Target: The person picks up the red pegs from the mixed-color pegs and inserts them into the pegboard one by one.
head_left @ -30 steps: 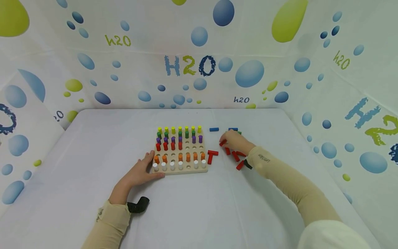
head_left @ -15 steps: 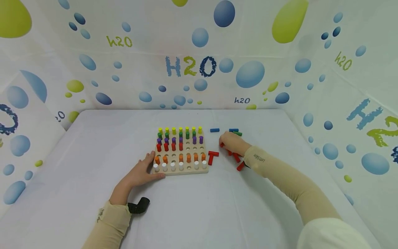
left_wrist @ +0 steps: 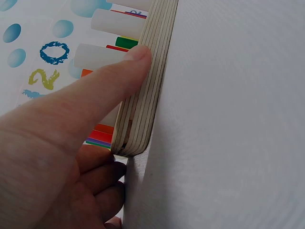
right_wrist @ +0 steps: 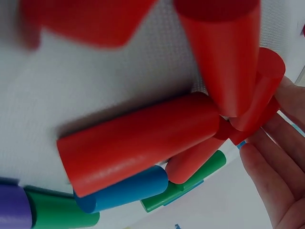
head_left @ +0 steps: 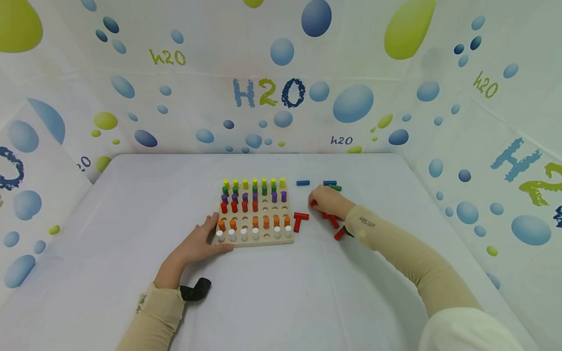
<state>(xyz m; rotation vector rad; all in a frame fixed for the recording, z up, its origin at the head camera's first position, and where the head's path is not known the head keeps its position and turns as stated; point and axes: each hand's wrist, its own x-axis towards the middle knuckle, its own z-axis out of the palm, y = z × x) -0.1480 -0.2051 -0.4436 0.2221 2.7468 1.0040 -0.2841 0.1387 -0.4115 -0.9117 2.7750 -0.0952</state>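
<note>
The left hand (head_left: 199, 243) grips the near left corner of a wooden peg board (head_left: 259, 242); in the left wrist view its thumb (left_wrist: 107, 78) presses the board's layered edge (left_wrist: 155, 62), other fingers curled by the corner. Upright pegs stand in coloured rows: yellow, green, purple, red, orange, white. Right of the board the right hand (head_left: 330, 201) is low over loose red pegs, a red peg (head_left: 313, 204) at its fingertips. In the right wrist view the hand (right_wrist: 279, 162) pinches a red peg (right_wrist: 264, 88), partly hidden behind another red peg (right_wrist: 221, 57).
Two red pegs (head_left: 297, 224) lie touching between the board and the right hand. Beyond that hand are blue pegs (head_left: 303, 183) and a green peg (head_left: 335, 187). More red pegs (head_left: 340, 234) lie by the right wrist. A patterned backdrop (head_left: 197, 107) rises behind the table.
The right hand has shifted slightly left and lower among the red pegs, uncovering more of the green peg and covering some red ones. The left hand has stayed on the board.
</note>
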